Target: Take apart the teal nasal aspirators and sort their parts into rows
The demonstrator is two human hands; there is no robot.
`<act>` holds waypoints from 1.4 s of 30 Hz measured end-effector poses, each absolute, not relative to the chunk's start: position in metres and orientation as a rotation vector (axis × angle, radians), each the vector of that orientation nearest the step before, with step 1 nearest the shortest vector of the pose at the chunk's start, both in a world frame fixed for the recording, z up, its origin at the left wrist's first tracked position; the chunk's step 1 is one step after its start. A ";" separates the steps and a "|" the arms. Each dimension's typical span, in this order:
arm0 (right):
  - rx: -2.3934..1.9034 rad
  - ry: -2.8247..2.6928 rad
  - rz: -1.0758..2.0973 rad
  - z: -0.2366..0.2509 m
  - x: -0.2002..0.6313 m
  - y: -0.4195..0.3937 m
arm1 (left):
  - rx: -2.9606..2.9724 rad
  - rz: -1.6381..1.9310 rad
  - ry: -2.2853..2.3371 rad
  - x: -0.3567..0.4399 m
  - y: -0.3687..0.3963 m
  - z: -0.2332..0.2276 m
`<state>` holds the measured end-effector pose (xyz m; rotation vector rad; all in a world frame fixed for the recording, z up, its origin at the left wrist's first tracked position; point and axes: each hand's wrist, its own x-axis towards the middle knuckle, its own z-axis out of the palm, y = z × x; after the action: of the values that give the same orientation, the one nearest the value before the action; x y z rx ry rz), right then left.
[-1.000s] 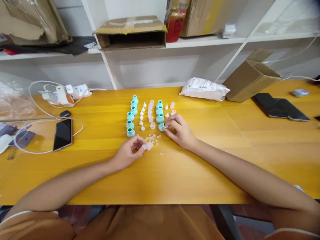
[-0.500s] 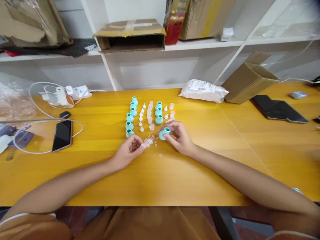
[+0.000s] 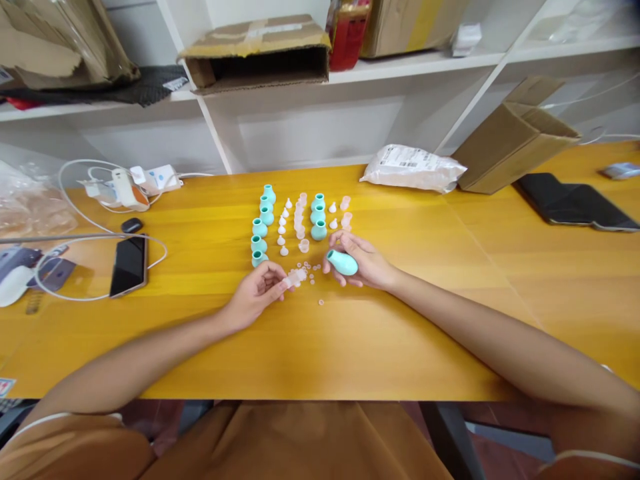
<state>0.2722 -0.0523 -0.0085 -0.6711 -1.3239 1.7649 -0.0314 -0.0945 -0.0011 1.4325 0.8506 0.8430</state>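
Observation:
My right hand (image 3: 363,263) holds a teal rubber bulb (image 3: 343,263) lying sideways in its fingers, just above the yellow table (image 3: 350,333). A small clear pink cap (image 3: 295,277) is pinched in the fingertips of my left hand (image 3: 257,292). Between the hands lie several tiny pink rings (image 3: 313,270). Behind them stand rows of teal bulbs (image 3: 260,228), small white cones (image 3: 283,230) and pink caps (image 3: 300,217), with more teal bulbs (image 3: 319,217) to the right.
A phone (image 3: 129,265) with looped white cables and a charger (image 3: 125,189) lies on the left. A white packet (image 3: 410,170), a cardboard box (image 3: 515,143) and a dark tablet (image 3: 575,203) sit at the right. Shelves with boxes run along the back.
My right hand lifted a teal bulb out of the right row and turned it on its side, drawing it toward me. My left hand kept the pink cap and barely moved.

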 end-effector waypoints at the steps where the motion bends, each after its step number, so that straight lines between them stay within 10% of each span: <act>1: -0.664 -1.337 1.787 -0.008 0.273 -0.052 | 1.437 0.836 0.855 -0.032 -0.095 -0.001; 42: -0.533 -1.585 1.667 -0.018 0.275 -0.050 | 1.440 0.812 0.899 -0.027 -0.094 0.005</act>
<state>0.2755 -0.0505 -0.0181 -0.5334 -1.5854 1.6669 -0.0269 -0.0936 0.0047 1.4397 0.8991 0.8125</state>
